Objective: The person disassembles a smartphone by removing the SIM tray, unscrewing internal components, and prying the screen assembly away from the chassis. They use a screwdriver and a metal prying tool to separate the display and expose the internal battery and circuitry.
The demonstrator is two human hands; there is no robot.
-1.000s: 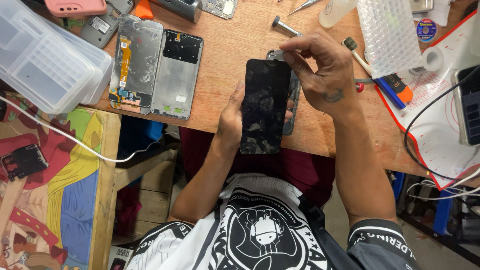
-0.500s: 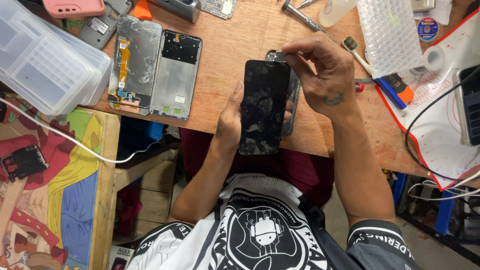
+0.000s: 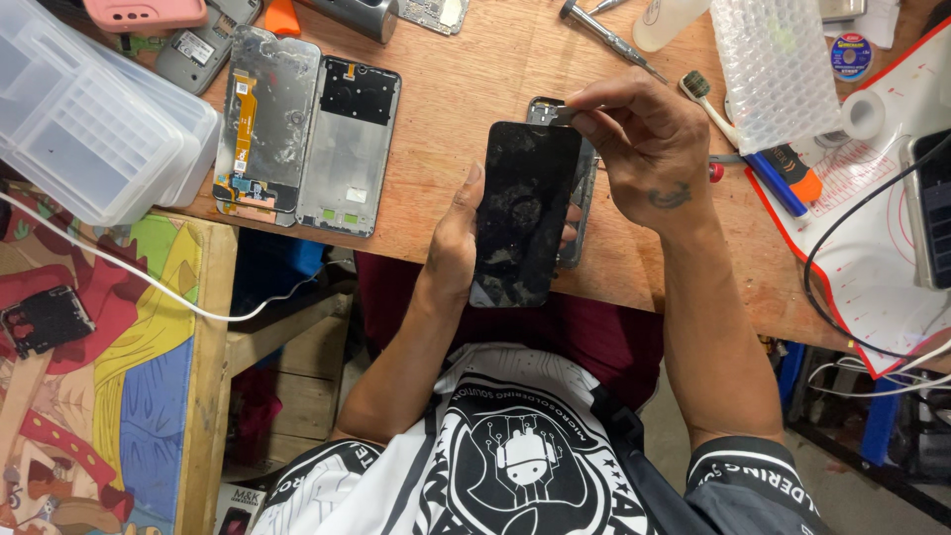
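Left hand (image 3: pixel 451 243) is cradling the thin, light, fragile black screen (image 3: pixel 525 213) by its edges, right hand (image 3: pixel 644 149) at one o'clock, its grip pinching the top corner.

Screens: I log one dark rectangular phone screen (image 3: pixel 525 213), smudged, held upright over the counter (image 3: pixel 466 89) edge at centre; a second dark screen (image 3: pixel 931 213) sits at the right edge, cut off. Labels: a small round blue-and-yellow label (image 3: pixel 852 54) top right. Packages: a clear bubble-wrap pouch (image 3: pixel 768 64) beside it.
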